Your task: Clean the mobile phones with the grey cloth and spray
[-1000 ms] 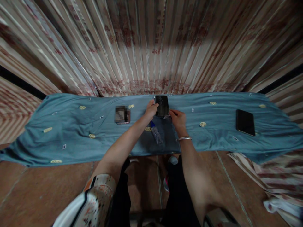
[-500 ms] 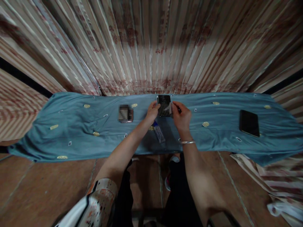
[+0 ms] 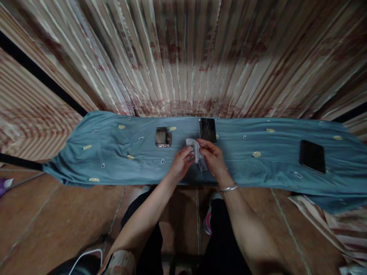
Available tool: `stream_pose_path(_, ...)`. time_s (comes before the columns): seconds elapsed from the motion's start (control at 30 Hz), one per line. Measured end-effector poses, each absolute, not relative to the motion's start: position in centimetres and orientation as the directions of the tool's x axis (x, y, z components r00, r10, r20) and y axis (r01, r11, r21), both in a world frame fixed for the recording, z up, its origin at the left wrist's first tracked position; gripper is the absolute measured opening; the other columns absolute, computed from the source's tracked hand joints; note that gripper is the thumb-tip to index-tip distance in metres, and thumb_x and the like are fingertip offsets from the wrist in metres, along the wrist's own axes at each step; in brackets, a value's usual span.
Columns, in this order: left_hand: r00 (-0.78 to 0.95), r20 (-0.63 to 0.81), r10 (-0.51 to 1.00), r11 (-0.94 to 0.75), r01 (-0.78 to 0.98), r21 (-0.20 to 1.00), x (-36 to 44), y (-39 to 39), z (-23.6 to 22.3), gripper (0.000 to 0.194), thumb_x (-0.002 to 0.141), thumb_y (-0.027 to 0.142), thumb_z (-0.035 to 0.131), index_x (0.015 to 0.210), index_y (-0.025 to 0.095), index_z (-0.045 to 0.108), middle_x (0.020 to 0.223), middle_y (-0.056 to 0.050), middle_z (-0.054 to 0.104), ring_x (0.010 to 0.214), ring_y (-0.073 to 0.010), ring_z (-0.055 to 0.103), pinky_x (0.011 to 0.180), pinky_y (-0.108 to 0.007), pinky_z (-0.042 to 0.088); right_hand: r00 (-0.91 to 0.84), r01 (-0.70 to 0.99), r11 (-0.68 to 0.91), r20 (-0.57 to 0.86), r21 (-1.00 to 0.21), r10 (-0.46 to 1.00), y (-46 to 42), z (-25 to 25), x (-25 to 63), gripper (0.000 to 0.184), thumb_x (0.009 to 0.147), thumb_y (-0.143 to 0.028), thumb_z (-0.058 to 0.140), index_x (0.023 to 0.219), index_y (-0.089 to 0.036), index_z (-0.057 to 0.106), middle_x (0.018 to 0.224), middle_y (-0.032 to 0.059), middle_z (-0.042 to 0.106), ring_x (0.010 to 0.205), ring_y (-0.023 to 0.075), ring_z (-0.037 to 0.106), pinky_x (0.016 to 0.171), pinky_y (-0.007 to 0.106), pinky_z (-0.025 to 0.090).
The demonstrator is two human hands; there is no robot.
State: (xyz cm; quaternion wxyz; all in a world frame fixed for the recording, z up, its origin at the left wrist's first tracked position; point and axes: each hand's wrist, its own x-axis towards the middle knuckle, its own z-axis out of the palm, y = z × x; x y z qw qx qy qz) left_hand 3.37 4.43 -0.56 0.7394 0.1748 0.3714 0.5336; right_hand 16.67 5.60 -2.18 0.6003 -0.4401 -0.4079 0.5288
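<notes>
**Both hands grip a pale, thin sheet (image 3: 194,147) over a teal cloth (image 3: 243,168)**

Nearest, at the bottom edge, a white cable (image 3: 89,251) curves beside the person's dark trousers (image 3: 146,229). Below the cloth's near edge, a grey shoe (image 3: 207,221) with a pink stripe stands on the brown tiled floor (image 3: 252,214). A purple object (image 3: 4,186) at the far left carries a white label, its print too small to read.

A silvery bangle (image 3: 228,188) circles the right wrist. The left hand (image 3: 181,162) has thumb and fingers drawn together on the sheet's left side; the right hand (image 3: 211,156) pinches its right side between thumb and fingers. The sheet sits folded between them, near the middle of the cloth. A see-through packet (image 3: 202,165) shows just under it; whether it lies on the cloth or hangs from the hands I cannot tell.

The cloth bears yellow oval motifs and little white rectangles, whose marks are too tiny to read. Well to the right lies a flat black device (image 3: 312,156), slightly askew. Just beyond the hands rests a dark, glossy phone-like slab (image 3: 208,130). To the left is a small item (image 3: 163,137) masked by pixelation, so any lettering is hidden.

Farthest back hangs a pleated, striped curtain (image 3: 183,76) with reddish floral print.
</notes>
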Motion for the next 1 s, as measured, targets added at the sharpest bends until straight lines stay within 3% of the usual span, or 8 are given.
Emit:
stream_pose_path(0.17, 0.010, -0.250, 0.968, 0.217, -0.532, 0.819, 2.2, 4.0, -1.7, 0.027, 0.054, 0.025, 0.093, 0.073, 0.014, 0.076, 0.069, 0.000, 0.071, 0.064, -0.0099, 0.061, 0.070, -0.025, 0.046, 0.008, 0.000, 0.095, 0.095, -0.995, 0.995, 4.9, -2.3, 15.8, 0.046, 0.071, -0.048, 0.082, 0.109, -0.024, 0.076, 0.106, 0.0058, 0.080, 0.093, 0.0231, 0.075, 0.085, 0.038, 0.061)
stream_pose_path(0.33, -0.058, -0.262, 0.963, 0.206, -0.466, 0.861, 0.0, 3.7, -2.0, 0.032, 0.048, 0.032, 0.092, 0.065, 0.014, 0.072, 0.059, 0.001, 0.066, 0.056, -0.0102, 0.057, 0.060, -0.025, 0.044, 0.046, 0.321, 0.163, 0.187, -0.933, 0.981, 5.9, -3.5, 16.1, 0.030, 0.089, -0.033, 0.060, 0.111, -0.020, 0.075, 0.105, 0.0094, 0.081, 0.089, 0.0237, 0.077, 0.085, 0.040, 0.062)
stream_pose_path(0.47, -0.099, -0.298, 0.949, 0.217, -0.480, 0.850, -1.5, 3.4, -1.8, 0.035, 0.046, 0.033, 0.092, 0.068, 0.014, 0.072, 0.062, 0.001, 0.068, 0.057, -0.0100, 0.059, 0.059, -0.024, 0.046, -0.008, 0.735, 0.216, 0.309, -0.643, 0.951, 5.9, -4.5, 16.9, 0.031, 0.095, -0.026, 0.054, 0.117, -0.016, 0.073, 0.117, 0.0161, 0.078, 0.108, 0.0294, 0.073, 0.099, 0.045, 0.056)
stream_pose_path(0.6, -0.114, -0.384, 0.916, 0.283, -0.494, 0.822, -2.4, 3.1, -1.4, 0.042, 0.041, 0.038, 0.093, 0.070, 0.016, 0.070, 0.060, 0.003, 0.067, 0.051, -0.0097, 0.056, 0.048, -0.022, 0.043, -0.114, 0.906, 0.177, 0.183, -0.383, 0.976, 5.1, -5.1, 16.8, 0.039, 0.095, -0.030, 0.061, 0.128, -0.009, 0.065, 0.123, 0.0236, 0.073, 0.113, 0.0350, 0.069, 0.098, 0.047, 0.053)
stream_pose_path(0.73, -0.074, -0.443, 0.893, 0.348, -0.509, 0.787, -3.1, 2.6, -1.5, 0.046, 0.040, 0.036, 0.094, 0.074, 0.017, 0.070, 0.063, 0.002, 0.070, 0.054, -0.0124, 0.062, 0.050, -0.023, 0.048, -0.069, 0.933, 0.097, 0.092, -0.346, 0.993, 5.6, -4.9, 16.2, 0.037, 0.094, -0.025, 0.062, 0.127, -0.008, 0.064, 0.121, 0.0240, 0.073, 0.113, 0.0351, 0.069, 0.099, 0.046, 0.052)
stream_pose_path(0.83, -0.048, -0.432, 0.900, 0.358, -0.485, 0.798, -3.5, 2.4, -2.3, 0.044, 0.042, 0.029, 0.094, 0.077, 0.016, 0.071, 0.069, -0.001, 0.073, 0.060, -0.0145, 0.066, 0.055, -0.025, 0.052, -0.003, 0.863, 0.040, 0.075, -0.504, 0.997, 6.4, -4.7, 16.0, 0.032, 0.091, -0.024, 0.061, 0.118, -0.012, 0.069, 0.114, 0.0194, 0.077, 0.109, 0.0332, 0.071, 0.099, 0.047, 0.052)
stream_pose_path(0.9, -0.048, -0.395, 0.917, 0.331, -0.461, 0.824, -3.6, 2.5, -2.8, 0.038, 0.045, 0.024, 0.091, 0.075, 0.015, 0.070, 0.068, -0.001, 0.072, 0.059, -0.0143, 0.065, 0.057, -0.026, 0.052, 0.035, 0.701, 0.011, 0.050, -0.713, 0.998, 6.7, -4.5, 16.0, 0.030, 0.086, -0.030, 0.064, 0.112, -0.018, 0.072, 0.104, 0.0122, 0.079, 0.100, 0.0303, 0.073, 0.094, 0.045, 0.055)
stream_pose_path(1.0, -0.049, -0.339, 0.939, 0.284, -0.442, 0.851, -3.9, 2.7, -3.2, 0.026, 0.051, 0.018, 0.083, 0.074, 0.015, 0.070, 0.066, 0.000, 0.070, 0.059, -0.0128, 0.062, 0.059, -0.026, 0.051, 0.016, 0.207, -0.064, -0.062, -0.976, 0.998, 6.2, -3.9, 15.6, 0.036, 0.079, -0.041, 0.068, 0.110, -0.023, 0.072, 0.086, 0.0033, 0.079, 0.080, 0.0231, 0.072, 0.075, 0.037, 0.058)
